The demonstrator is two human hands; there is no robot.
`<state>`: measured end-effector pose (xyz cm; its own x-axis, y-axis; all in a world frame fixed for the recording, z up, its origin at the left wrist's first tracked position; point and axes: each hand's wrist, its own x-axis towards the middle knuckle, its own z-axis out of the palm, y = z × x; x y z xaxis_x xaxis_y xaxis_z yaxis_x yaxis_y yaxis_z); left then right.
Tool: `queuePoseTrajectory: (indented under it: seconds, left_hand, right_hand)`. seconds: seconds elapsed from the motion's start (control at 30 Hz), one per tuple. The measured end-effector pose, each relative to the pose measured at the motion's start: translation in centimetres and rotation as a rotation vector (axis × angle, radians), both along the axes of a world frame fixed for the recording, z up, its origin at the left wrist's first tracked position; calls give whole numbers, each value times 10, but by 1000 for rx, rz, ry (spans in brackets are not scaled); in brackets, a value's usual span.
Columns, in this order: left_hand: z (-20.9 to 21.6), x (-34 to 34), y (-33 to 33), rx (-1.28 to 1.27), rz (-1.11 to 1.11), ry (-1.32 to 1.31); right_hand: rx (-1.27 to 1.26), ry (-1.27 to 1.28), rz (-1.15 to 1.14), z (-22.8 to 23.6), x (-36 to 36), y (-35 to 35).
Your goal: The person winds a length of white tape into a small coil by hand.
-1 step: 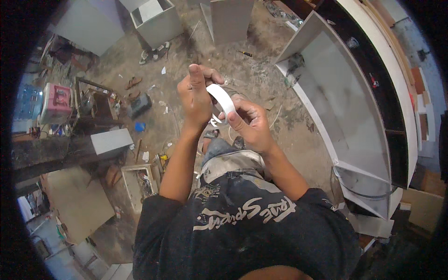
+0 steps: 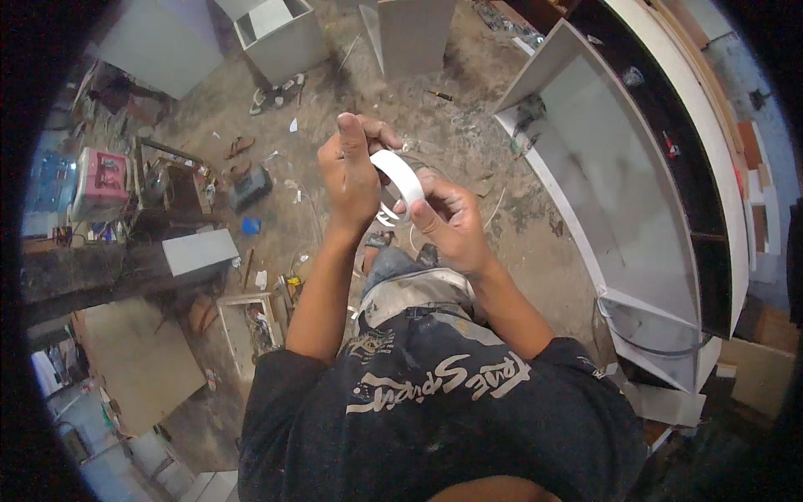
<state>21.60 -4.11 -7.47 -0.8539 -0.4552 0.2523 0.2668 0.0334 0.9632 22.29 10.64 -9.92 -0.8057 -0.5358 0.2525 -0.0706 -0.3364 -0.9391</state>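
Observation:
A coiled white strip point(image 2: 400, 173), flat and smooth like edge banding, is held up in front of my body between both hands. My left hand point(image 2: 353, 171) closes round its left side with the thumb pointing up. On the other side, the thumb and fingers of my right hand point(image 2: 452, 219) pinch the coil. Narrow white ends of the strip show below the loop, between the hands. The left fingertips are partly hidden behind the coil.
A large grey-white cabinet carcass point(image 2: 602, 159) lies along the right. Box units point(image 2: 284, 50) stand at the far side. A dark workbench point(image 2: 92, 272) fills the left, with a white board point(image 2: 201, 252) on it. A screwdriver point(image 2: 439, 96), a sandal point(image 2: 239, 147) and scraps litter the floor.

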Motion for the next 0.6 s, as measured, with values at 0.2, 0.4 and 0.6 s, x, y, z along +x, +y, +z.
queuePoseTrajectory:
  seconds: [0.2, 0.4, 0.6]
  left_hand:
    - [4, 3, -1, -213, 46, 45]
    - [14, 6, -14, -446, -44, 102]
    - [12, 3, -16, -361, -40, 127]
  right_hand:
    - [52, 110, -138, 12, 2, 5]
    - [474, 258, -379, 52, 2, 7]
    - [254, -41, -382, 42, 6, 4]
